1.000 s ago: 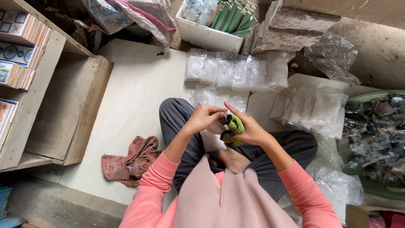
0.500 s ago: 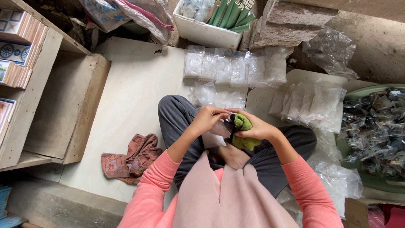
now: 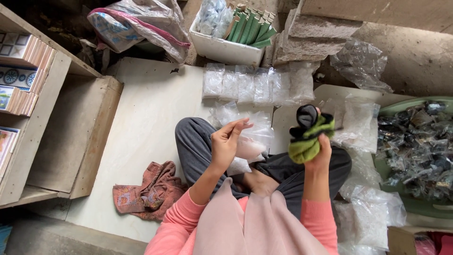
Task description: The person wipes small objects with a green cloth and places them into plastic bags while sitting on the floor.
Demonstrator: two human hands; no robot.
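Pale floor slab (image 3: 141,123): spreads to the left of both hands and beyond them; the person sits on it cross-legged.

Green basin (image 3: 401,111): well to the right of the right hand, full of small dark bagged items.

White box (image 3: 226,49): well beyond both hands, holding green sticks (image 3: 252,28) and clear packets.

Row of filled clear packets (image 3: 257,85): on the slab beyond the hands, side by side, touching.

Reddish cloth (image 3: 148,191): crumpled on the slab, below and left of the left hand.

Green-and-black bundle (image 3: 307,132): raised in the right hand (image 3: 320,153), whose fingers are wrapped tightly round its lower green part; the black end stands above the fist.

Clear plastic bag (image 3: 252,137): just right of the left hand (image 3: 225,144), between the two hands; the thumb and fingertips are pressed together, pinching its edge.
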